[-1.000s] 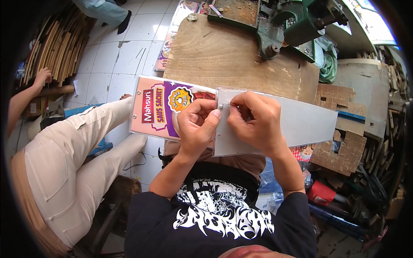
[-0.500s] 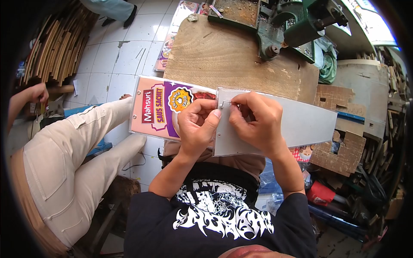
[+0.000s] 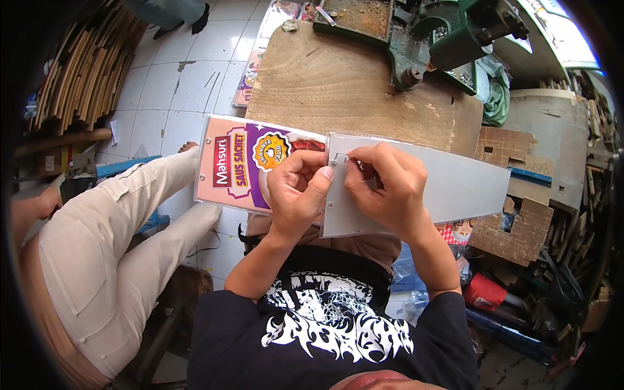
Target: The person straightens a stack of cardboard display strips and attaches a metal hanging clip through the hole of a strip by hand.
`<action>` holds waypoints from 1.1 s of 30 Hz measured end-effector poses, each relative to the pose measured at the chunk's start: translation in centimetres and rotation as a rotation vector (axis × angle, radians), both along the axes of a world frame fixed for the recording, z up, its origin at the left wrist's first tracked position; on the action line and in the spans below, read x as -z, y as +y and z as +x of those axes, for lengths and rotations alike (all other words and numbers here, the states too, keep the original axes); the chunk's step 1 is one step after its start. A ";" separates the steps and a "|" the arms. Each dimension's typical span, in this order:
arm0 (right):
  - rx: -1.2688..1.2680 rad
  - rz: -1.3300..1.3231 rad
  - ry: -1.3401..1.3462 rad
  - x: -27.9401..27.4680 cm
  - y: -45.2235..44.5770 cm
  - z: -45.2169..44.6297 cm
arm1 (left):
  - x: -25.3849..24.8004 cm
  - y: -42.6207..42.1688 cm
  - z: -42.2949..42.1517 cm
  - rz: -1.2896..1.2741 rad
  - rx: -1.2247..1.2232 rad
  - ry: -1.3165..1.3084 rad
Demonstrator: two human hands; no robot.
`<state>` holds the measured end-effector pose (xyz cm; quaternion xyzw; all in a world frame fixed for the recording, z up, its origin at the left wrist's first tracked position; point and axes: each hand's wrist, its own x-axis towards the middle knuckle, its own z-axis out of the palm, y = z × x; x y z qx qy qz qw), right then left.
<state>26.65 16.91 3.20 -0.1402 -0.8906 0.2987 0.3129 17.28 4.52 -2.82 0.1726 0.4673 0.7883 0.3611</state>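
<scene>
In the head view, a flat grey panel (image 3: 448,182) lies in front of me, its left end overlapping a printed Mahsuri sauce sign (image 3: 223,162). A thin bent metal wire (image 3: 342,154) sits at the panel's upper left corner, by a small hole. My right hand (image 3: 390,188) pinches the wire's right end between thumb and fingers. At the panel's left edge, my left hand (image 3: 296,192) is closed, thumb and index tips gripping beside the hole. The undersides of both pieces are hidden.
Behind the panel stands a wooden table (image 3: 351,84) carrying a green metal machine (image 3: 455,49) and a debris-filled tray (image 3: 357,19). A person in beige trousers (image 3: 97,260) is close on my left. Cut boards (image 3: 510,227) lie at right; wood strips (image 3: 84,65) are stacked far left.
My hands and the panel stay almost still; my right fingers shift very slightly on the wire. At left, the other person's hand has moved down. Feet at the top have shifted a little.
</scene>
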 end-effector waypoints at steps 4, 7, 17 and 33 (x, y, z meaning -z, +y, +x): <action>-0.004 -0.033 -0.004 -0.3 -0.1 0.1 | 0.1 -0.1 0.0 0.001 0.006 -0.003; -0.008 -0.015 -0.001 -0.1 -0.1 0.1 | 0.1 0.0 0.0 -0.004 0.005 0.008; -0.020 0.222 0.069 0.9 -0.3 0.5 | -0.1 -0.1 0.0 0.004 0.005 0.006; -0.018 0.254 -0.021 -0.1 -0.7 0.2 | -0.7 -0.1 -0.2 -0.012 0.035 0.041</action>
